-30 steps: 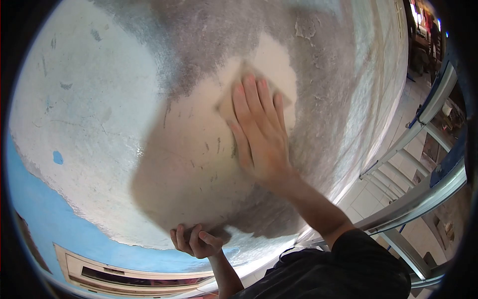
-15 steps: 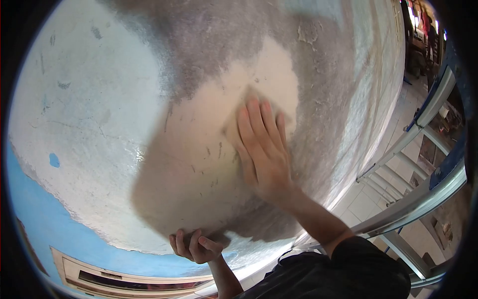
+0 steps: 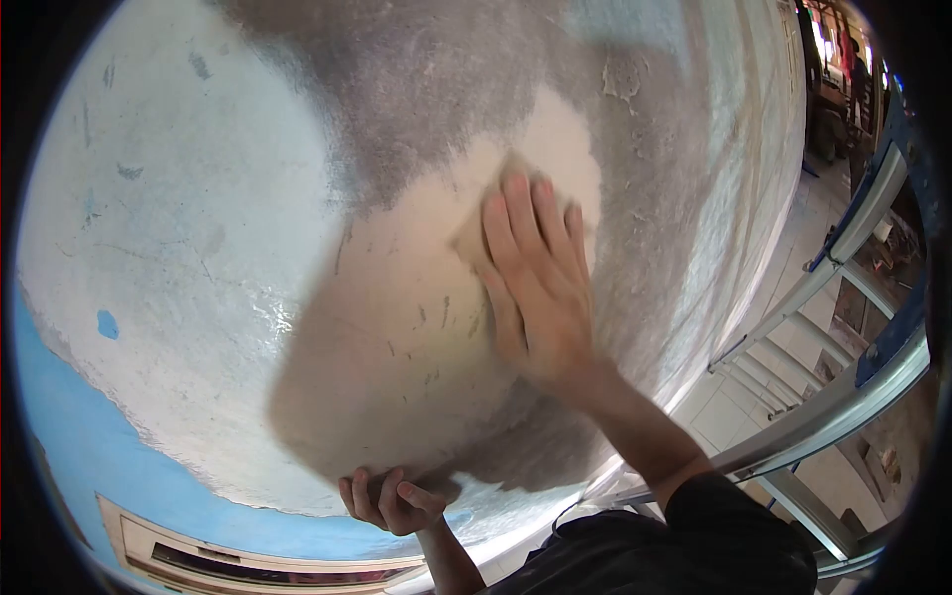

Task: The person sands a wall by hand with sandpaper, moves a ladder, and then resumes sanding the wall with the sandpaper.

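Observation:
My right hand (image 3: pixel 543 283) lies on the wall with its fingers extended and close together, pressing a tan sheet of sandpaper (image 3: pixel 470 239) flat. Corners of the sheet stick out to the left of the fingers and above them. Under it is a smooth cream patch (image 3: pixel 397 268) of wall with a few dark scuffs. Low in view, my left hand (image 3: pixel 395 504) is raised by the wall with curled fingers. What those fingers hold, if anything, is hidden in shadow.
Rough grey areas (image 3: pixel 426 79) and pale whitish areas (image 3: pixel 188 169) surround the patch. Blue paint (image 3: pixel 89 407) and a cream framed panel (image 3: pixel 169 545) are at lower left. A metal ladder (image 3: pixel 793 297) stands close on my right, above a tiled floor (image 3: pixel 719 402).
My right hand has slid a little way up the wall with the sandpaper. My left hand keeps its curled pose, and the whole view has shifted slightly.

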Available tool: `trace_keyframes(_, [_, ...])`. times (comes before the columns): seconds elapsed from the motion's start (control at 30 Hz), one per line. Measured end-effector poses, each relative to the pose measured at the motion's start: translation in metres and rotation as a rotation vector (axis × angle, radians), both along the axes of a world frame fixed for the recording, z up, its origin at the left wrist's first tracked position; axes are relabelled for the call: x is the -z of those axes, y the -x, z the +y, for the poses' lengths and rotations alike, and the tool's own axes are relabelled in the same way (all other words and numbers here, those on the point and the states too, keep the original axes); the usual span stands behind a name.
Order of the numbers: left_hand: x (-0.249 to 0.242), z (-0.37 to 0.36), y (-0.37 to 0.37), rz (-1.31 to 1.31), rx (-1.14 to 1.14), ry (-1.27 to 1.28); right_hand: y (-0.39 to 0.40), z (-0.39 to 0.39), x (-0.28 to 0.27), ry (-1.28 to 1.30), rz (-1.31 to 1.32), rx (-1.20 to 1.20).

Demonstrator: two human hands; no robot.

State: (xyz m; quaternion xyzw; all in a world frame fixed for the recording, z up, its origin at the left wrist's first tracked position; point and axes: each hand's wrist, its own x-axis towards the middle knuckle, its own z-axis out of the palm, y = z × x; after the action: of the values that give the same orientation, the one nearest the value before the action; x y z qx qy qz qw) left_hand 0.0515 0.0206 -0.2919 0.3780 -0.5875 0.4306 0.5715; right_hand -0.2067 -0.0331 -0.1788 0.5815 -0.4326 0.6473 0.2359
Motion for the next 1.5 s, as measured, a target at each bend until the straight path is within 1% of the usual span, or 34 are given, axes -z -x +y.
trace_keyframes(0.03, [0.000,0.001,0.000,-0.001,0.002,-0.005,0.004,-0.005,-0.008,0.043,0.006,0.005])
trace_keyframes(0.1, [-0.001,0.002,0.001,0.002,0.003,-0.008,0.017,-0.015,-0.050,0.129,0.020,0.021])
trace_keyframes(0.13, [-0.001,0.001,0.001,0.005,0.004,-0.006,0.018,-0.013,-0.057,0.121,0.032,0.036])
trace_keyframes(0.17, [-0.001,0.001,0.001,0.004,0.007,-0.005,0.016,-0.011,-0.052,0.096,0.011,0.027])
trace_keyframes(0.23, [0.000,0.001,0.000,0.009,0.008,-0.002,0.005,-0.003,-0.026,0.048,-0.022,0.005])
trace_keyframes(0.3, [0.001,0.002,-0.002,-0.003,0.007,-0.001,-0.011,0.012,0.024,-0.050,-0.033,-0.030])
trace_keyframes(0.33, [0.002,0.000,-0.002,-0.008,0.005,0.003,-0.014,0.014,0.036,-0.095,-0.037,-0.049])
trace_keyframes(0.43, [0.001,0.000,-0.001,-0.014,-0.002,0.013,0.000,0.008,0.013,-0.054,0.003,-0.052])
trace_keyframes(0.5, [0.002,0.001,-0.002,-0.004,-0.010,0.000,0.012,-0.005,-0.028,0.045,0.000,-0.032])
trace_keyframes(0.53, [0.002,0.001,-0.002,0.000,-0.010,-0.003,0.014,-0.009,-0.039,0.097,-0.001,-0.017])
trace_keyframes(0.63, [0.002,-0.001,-0.001,0.001,0.012,0.020,0.011,-0.013,-0.037,0.155,-0.031,0.070])
trace_keyframes(0.67, [0.002,-0.001,-0.002,-0.006,0.008,0.017,0.005,-0.009,-0.024,0.075,-0.045,0.051])
trace_keyframes(0.7, [0.003,0.001,-0.003,-0.014,0.004,0.013,-0.005,0.002,0.001,-0.007,-0.058,0.031])
trace_keyframes(0.77, [0.003,-0.002,-0.001,-0.010,0.000,0.019,-0.012,0.012,0.028,-0.089,-0.061,-0.016])
trace_keyframes(0.83, [0.004,0.000,-0.002,-0.005,-0.004,0.014,-0.014,0.016,0.040,-0.115,-0.057,-0.078])
trace_keyframes(0.87, [0.004,0.001,-0.003,-0.007,-0.006,0.009,-0.011,0.013,0.032,-0.077,-0.034,-0.053])
trace_keyframes(0.93, [0.003,0.001,-0.002,-0.012,0.001,-0.003,0.004,-0.001,-0.004,-0.001,0.010,0.010])
trace_keyframes(1.0, [0.004,-0.002,0.000,-0.003,0.008,0.012,0.012,-0.009,-0.040,0.058,0.008,0.031])
trace_keyframes(1.03, [0.003,-0.002,-0.002,-0.003,0.007,0.018,0.012,-0.010,-0.047,0.086,0.004,0.037])
trace_keyframes(1.1, [0.003,0.000,-0.002,-0.010,0.006,0.004,0.010,-0.006,-0.033,0.024,0.000,0.020])
trace_keyframes(1.2, [0.004,0.002,-0.003,-0.014,-0.009,0.002,-0.010,0.006,0.028,-0.096,-0.062,-0.074])
trace_keyframes(1.23, [0.005,0.000,-0.002,-0.015,-0.015,0.007,-0.013,0.007,0.042,-0.089,-0.043,-0.076])
trace_keyframes(1.33, [0.008,0.000,-0.003,0.000,-0.018,0.004,-0.014,0.008,0.055,-0.085,-0.014,-0.050])
trace_keyframes(1.4, [0.007,0.000,-0.004,-0.001,-0.018,0.003,0.004,-0.003,0.013,-0.069,0.005,0.020])
trace_keyframes(1.47, [0.009,0.002,-0.004,0.001,-0.011,-0.006,0.016,-0.008,-0.031,-0.017,-0.009,0.032])
trace_keyframes(1.5, [0.009,0.002,-0.004,0.001,-0.008,-0.008,0.016,-0.011,-0.032,0.025,-0.025,0.052])
